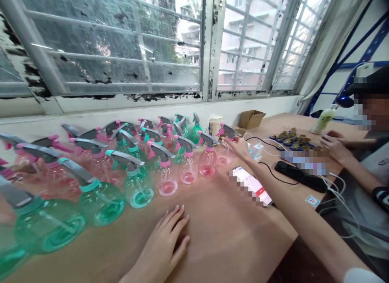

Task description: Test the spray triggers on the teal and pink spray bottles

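Note:
My left hand (165,244) lies flat on the wooden table (225,234) with fingers stretched out, holding nothing, just in front of the teal spray bottles (135,181). My right hand (238,147) reaches far forward and touches a pink spray bottle (225,147) at the right end of the rows; its fingers are around the bottle's side, though the grip is partly hidden. Several pink (187,161) and teal spray bottles with grey triggers stand in rows along the window side.
A phone (252,185) lies under my right forearm. Cables, a white charger (257,150), a black device (299,175), a paper cup (214,124), a cardboard box (251,118) and small round parts (293,139) lie further right. Another person sits at the right, hands (334,147) on the table.

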Motion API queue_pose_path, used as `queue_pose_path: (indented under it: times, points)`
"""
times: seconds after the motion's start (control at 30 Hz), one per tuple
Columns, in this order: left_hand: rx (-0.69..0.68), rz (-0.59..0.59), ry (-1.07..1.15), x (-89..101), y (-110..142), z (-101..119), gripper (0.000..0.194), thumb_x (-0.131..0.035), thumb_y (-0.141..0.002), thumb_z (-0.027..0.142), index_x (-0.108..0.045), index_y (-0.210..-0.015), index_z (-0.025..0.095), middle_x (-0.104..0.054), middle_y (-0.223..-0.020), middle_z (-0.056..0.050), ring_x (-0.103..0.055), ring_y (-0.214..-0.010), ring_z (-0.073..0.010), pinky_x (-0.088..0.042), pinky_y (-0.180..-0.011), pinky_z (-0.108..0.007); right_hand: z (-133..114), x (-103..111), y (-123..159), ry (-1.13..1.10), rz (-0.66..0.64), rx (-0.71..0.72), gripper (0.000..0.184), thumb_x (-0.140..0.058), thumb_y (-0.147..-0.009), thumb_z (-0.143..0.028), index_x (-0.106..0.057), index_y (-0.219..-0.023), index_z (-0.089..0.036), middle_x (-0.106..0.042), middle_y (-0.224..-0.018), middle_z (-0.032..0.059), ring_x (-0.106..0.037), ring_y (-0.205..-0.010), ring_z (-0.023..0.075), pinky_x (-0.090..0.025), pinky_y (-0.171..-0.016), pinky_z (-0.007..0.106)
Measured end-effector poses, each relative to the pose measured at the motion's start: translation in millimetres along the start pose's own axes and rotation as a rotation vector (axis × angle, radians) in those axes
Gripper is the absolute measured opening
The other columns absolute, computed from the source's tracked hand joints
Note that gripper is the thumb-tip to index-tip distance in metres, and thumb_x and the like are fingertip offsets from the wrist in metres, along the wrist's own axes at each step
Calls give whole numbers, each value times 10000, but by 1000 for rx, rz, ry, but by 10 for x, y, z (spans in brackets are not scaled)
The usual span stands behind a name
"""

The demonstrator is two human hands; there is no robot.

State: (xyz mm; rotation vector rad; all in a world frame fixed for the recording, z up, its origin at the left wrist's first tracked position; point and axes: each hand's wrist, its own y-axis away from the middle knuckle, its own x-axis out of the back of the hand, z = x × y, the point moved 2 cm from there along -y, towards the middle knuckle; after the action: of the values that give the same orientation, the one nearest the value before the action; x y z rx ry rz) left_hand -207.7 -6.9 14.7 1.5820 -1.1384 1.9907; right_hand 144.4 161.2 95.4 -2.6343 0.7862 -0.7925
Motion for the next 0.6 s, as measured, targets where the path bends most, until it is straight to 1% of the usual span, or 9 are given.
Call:
queue_pose_path:
  times: [0.03, 0.1, 0.17, 0.23, 0.27, 0.33, 0.4, 0.47, 0.6]
  points:
    - [0, 4, 5, -1, 0, -1, 381, -511, -966, 313, -574, -1321, 186, -555, -1403, -112, -532, -1280, -309, -467, -1018, -515, -30, 122, 37, -18, 53, 8, 322, -599, -930, -363, -606, -1167, -145, -641, -1154, 85, -647, -982, 226, -545, -835, 421]
    - [6, 9, 20, -10, 0, -4, 384, -511, -968, 314, -567, -1328, 195, -552, -1408, -108, -528, -1285, -304, -460, -1027, -510, -118, 412, 171, -67, 166, 42, 397, -621, -875, -487, -666, -991, -110, -708, -946, 105, -667, -869, 263, -523, -788, 409]
    - [16, 2, 48, -30, -1, -8, 385, -509, -970, 312, -558, -1335, 200, -543, -1417, -110, -517, -1296, -302, -447, -1040, -513, -245, 663, 395, -118, 235, 96, 444, -628, -830, -558, -676, -948, -132, -718, -890, 100, -668, -827, 257, -507, -742, 377]
    - [32, 2, 100, -45, -3, -12, 375, -509, -967, 310, -562, -1324, 207, -547, -1414, -111, -503, -1308, -303, -429, -1054, -521, -404, 776, 698, -178, 255, 165, 408, -648, -809, -556, -674, -941, -171, -718, -903, 74, -666, -833, 231, -504, -734, 343]
    - [50, 7, 141, -45, -4, -16, 364, -508, -964, 309, -568, -1310, 214, -556, -1405, -110, -506, -1305, -300, -423, -1060, -520, -494, 761, 867, -235, 227, 214, 368, -677, -796, -530, -676, -912, -180, -716, -867, 63, -663, -802, 227, -504, -711, 339]
    - [121, 30, 254, -19, 0, -27, 334, -496, -966, 316, -572, -1280, 230, -588, -1365, -103, -541, -1270, -286, -438, -1051, -498, -686, 589, 1202, -306, 77, 281, 302, -657, -826, -491, -667, -867, -192, -699, -785, 41, -651, -716, 212, -501, -643, 329]
    - [234, 74, 386, 45, 24, -43, 335, -472, -978, 345, -536, -1288, 235, -603, -1328, -102, -574, -1224, -270, -465, -1024, -473, -896, 312, 1505, -305, -52, 369, 250, -680, -817, -441, -652, -792, -194, -696, -790, 35, -647, -736, 208, -500, -663, 321]
    - [328, 145, 491, 137, 76, -53, 386, -457, -985, 385, -464, -1335, 222, -582, -1335, -117, -560, -1229, -268, -458, -1024, -469, -1088, 4, 1747, -298, -184, 421, 221, -694, -809, -415, -653, -815, -198, -694, -773, 23, -644, -727, 203, -501, -670, 315]
    - [336, 243, 544, 308, 254, -55, 592, -510, -952, 482, -322, -1437, 200, -463, -1443, -157, -444, -1331, -304, -364, -1086, -507, -1296, -508, 2103, -312, -406, 485, 189, -635, -862, -394, -649, -837, -207, -688, -830, 33, -647, -796, 211, -502, -746, 338]
